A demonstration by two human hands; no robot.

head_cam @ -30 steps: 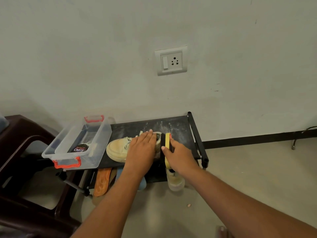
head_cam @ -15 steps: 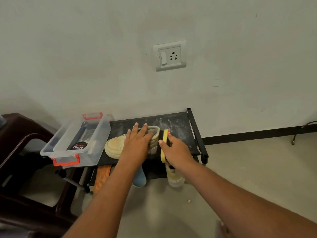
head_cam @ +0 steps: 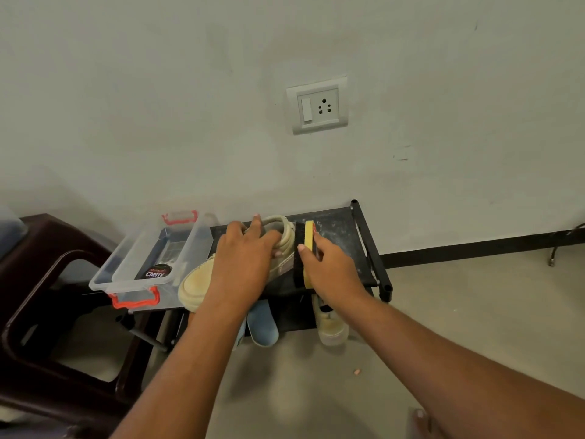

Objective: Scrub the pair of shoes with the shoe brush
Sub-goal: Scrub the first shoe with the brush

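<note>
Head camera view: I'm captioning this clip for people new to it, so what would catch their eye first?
Two bare arms reach to a black shelf rack against the wall: the left hand presses on a cream canvas shoe, and the right hand holds a yellow-backed black-bristled shoe brush against its heel end. A clear plastic box with red handles sits on the rack's left end, and a white wall socket is mounted above.
</note>
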